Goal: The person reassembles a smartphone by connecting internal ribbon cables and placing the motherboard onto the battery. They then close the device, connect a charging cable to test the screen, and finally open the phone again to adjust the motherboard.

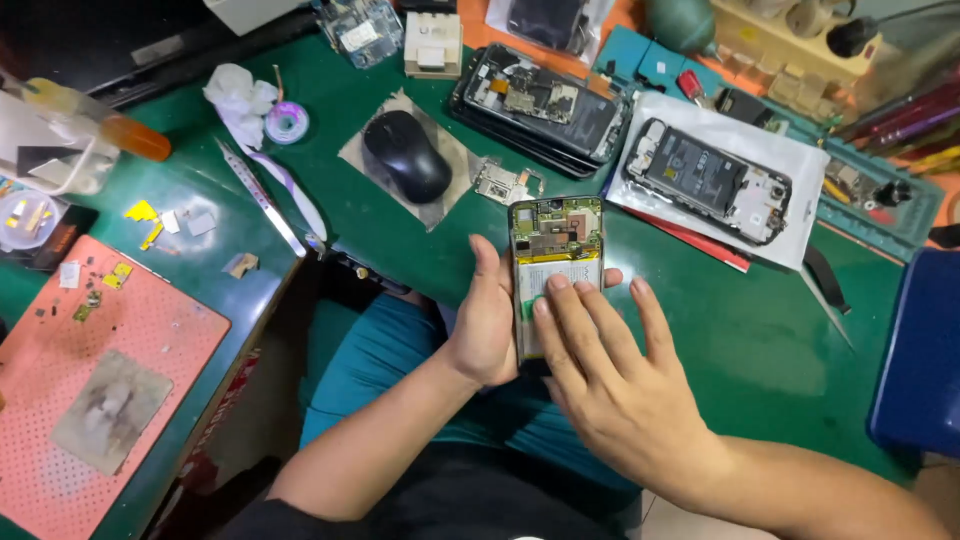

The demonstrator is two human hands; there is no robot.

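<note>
Two bare hands work on one opened smartphone with its back cover removed, exposing a green circuit board and a pale battery (555,262). The left hand (484,325) grips the phone along its left edge, thumb up the side and fingers curled behind the body, holding it upright above the person's lap, just in front of the green work mat (720,340). The right hand (610,375) lies flat over the lower half of the phone with fingers spread; its fingertips (556,285) press on the battery area. It grasps nothing.

On the mat beyond the phone:
- a black computer mouse (406,154) on a grey pad;
- a small loose circuit board (500,183) just right of the mouse;
- a stack of dark opened phones (540,105) further back;
- another opened black phone (708,180) lying on a white plastic bag.

To the left, metal tweezers (262,198) lie on the mat near a crumpled white tissue (238,95). A red perforated silicone mat (95,385) occupies the lower-left bench area, well apart from both hands.
</note>
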